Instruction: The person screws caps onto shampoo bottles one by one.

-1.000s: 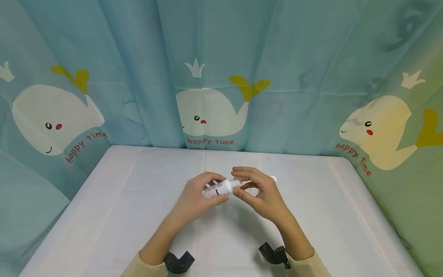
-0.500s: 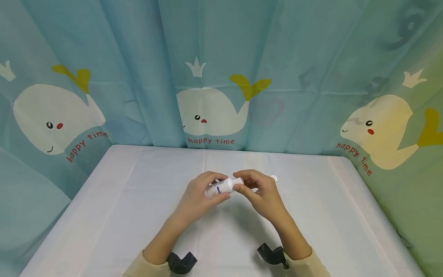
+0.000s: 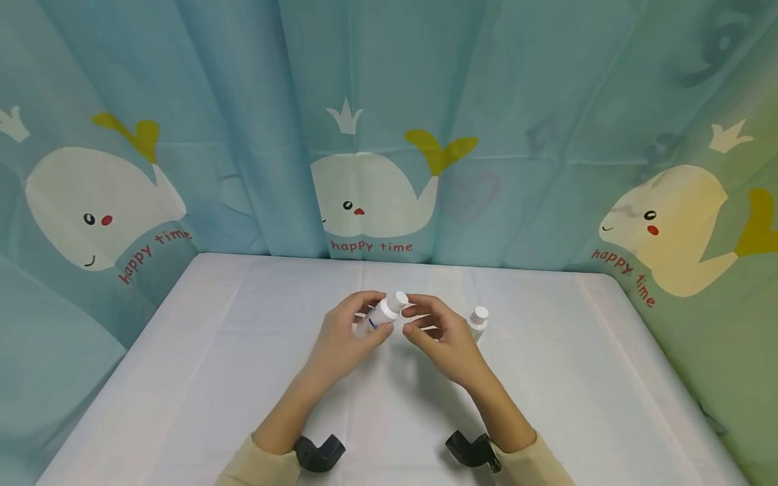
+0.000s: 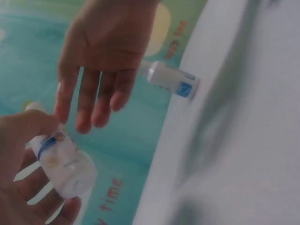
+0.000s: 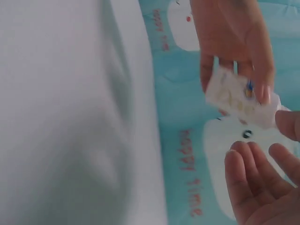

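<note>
My left hand [image 3: 342, 341] grips a small white bottle [image 3: 375, 319] with a blue mark, thumb on the near side and fingers behind. Its white cap [image 3: 398, 301] is on, and the bottle leans with the cap up and to the right, held above the table. Close to the cap, my right hand [image 3: 448, 343] has its fingers spread and loosely bent, with nothing between them. The left wrist view shows a second white bottle [image 4: 171, 80] with a blue label, upright on the table beyond the right hand, which partly covers it in the head view.
A white cloth [image 3: 243, 378] covers the table. Blue-green curtains [image 3: 516, 135] printed with whales hang along its back and sides. A black bracket [image 3: 320, 453] sits at the left wrist and another black bracket [image 3: 473, 450] at the right.
The right fingers closed around the cap half a second ago and have now come off it. The held bottle has tipped more upright. More of the second bottle shows beside the right hand.
</note>
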Demonstrator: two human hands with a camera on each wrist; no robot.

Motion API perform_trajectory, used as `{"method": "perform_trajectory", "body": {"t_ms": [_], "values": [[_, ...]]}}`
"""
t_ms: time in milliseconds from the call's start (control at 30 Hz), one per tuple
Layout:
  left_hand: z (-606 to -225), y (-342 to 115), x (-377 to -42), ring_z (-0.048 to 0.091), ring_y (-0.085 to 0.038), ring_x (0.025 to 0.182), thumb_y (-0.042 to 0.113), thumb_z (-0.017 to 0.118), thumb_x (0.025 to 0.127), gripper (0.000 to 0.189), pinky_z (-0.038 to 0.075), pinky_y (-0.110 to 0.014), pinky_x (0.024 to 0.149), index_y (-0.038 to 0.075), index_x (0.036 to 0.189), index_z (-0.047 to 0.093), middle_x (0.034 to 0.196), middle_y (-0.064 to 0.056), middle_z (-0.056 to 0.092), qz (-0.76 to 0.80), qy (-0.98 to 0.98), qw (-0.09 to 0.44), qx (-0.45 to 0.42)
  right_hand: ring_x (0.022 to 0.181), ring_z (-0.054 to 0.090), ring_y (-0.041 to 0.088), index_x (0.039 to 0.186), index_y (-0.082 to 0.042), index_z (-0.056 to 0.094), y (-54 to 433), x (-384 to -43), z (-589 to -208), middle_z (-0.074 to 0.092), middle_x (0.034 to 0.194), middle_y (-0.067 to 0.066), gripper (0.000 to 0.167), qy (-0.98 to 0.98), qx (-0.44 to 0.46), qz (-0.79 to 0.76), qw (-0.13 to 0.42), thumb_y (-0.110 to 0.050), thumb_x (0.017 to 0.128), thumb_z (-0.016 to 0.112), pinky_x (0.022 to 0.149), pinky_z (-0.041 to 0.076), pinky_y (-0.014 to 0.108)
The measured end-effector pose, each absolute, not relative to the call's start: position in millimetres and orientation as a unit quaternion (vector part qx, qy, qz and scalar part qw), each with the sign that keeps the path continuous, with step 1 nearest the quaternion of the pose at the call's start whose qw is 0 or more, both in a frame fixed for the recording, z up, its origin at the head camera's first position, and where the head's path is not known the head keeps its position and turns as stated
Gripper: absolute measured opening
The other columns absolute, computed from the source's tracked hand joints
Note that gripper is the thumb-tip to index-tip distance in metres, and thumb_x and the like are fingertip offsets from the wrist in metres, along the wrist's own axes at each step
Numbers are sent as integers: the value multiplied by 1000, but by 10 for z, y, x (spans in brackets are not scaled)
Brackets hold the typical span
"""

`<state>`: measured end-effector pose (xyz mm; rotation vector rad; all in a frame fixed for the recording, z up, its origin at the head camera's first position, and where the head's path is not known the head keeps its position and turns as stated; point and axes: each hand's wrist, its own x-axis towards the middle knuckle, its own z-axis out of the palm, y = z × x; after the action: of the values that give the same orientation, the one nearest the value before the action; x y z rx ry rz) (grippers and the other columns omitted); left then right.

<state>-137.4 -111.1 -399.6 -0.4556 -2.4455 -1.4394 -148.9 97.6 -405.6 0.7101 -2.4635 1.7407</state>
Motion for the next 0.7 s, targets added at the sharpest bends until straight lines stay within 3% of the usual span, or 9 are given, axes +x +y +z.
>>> {"method": "perform_trajectory", "body": {"t_ms": [167,433,700], "values": [[-4128,-1158,-1444,63,-16,109,19,81,84,41,55,-43,87,15,121,63,115,2,68,-527,-834,101,-132,107,68,24,136,-17,57,868,-1486,-4189,65,126,7,44,-777,218,590,-38,-19,94,70,88,56,37],[-4329,-1209,-1536,64,-26,111,14,80,84,39,56,-42,91,10,119,62,117,-5,67,-567,-814,59,-111,115,66,31,139,-13,55,804,-1502,-4343,61,134,14,47,-764,218,602,-71,-14,94,68,93,54,35],[-4476,-1228,-1557,65,-24,113,18,80,86,39,55,-37,93,12,119,61,121,-4,66,-575,-811,32,-103,124,60,33,145,-12,50,813,-1494,-4400,54,144,14,54,-761,220,599,-115,-12,94,67,97,53,32]]}}
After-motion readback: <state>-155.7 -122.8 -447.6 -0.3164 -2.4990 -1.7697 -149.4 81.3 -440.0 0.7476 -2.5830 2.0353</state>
